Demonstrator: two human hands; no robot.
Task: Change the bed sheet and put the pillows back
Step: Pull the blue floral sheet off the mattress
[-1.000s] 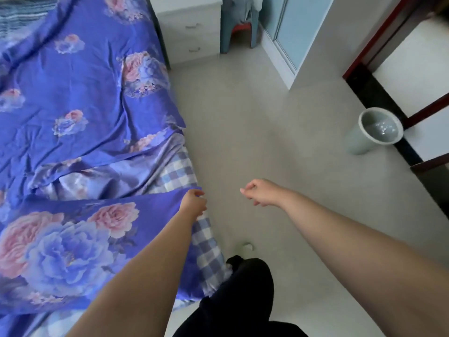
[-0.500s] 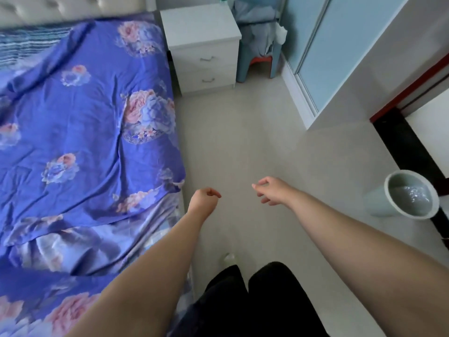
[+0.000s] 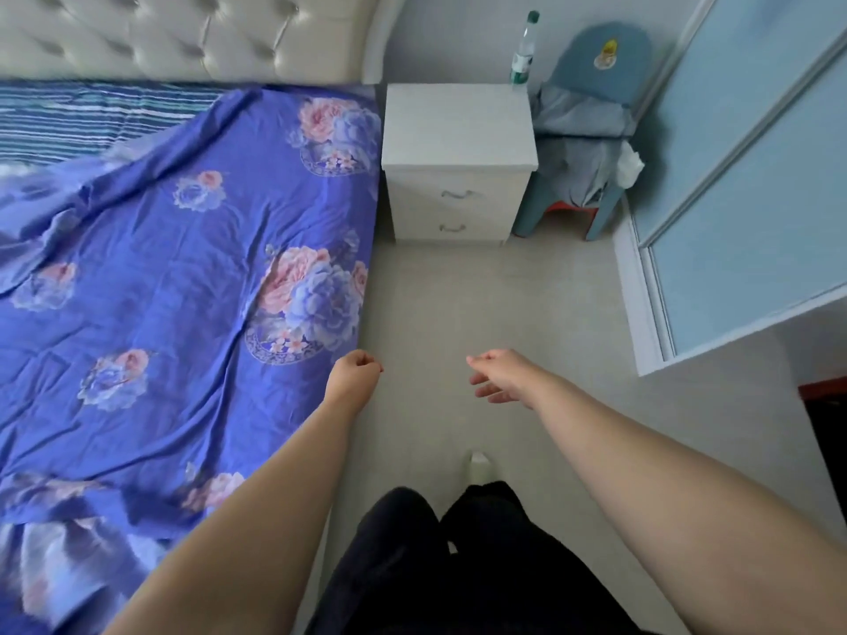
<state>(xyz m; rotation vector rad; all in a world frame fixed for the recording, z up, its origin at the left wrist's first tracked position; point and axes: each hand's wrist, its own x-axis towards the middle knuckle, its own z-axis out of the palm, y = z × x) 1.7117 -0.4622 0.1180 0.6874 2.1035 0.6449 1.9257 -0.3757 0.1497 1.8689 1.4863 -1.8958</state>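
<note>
- We see the bed sheet, purple-blue with pink and blue flowers, spread wrinkled over most of the bed on the left, its right edge lying along the bed's side.
- At the far left a strip of striped blue bedding shows uncovered below the pale tufted headboard.
- At the near left corner the sheet is bunched in folds.
- Our left hand hangs over the floor just beside the sheet's edge, fingers curled into a loose fist and grasping nothing.
- Our right hand is out over the floor, well apart from the bed, fingers relaxed and slightly spread, holding nothing.
- A white nightstand with two drawers stands at the far side, right of the bed.
- A bottle stands behind its far right corner.
- To the right of the nightstand a blue chair carries grey cloth.
- We see no pillows in this view.
</note>
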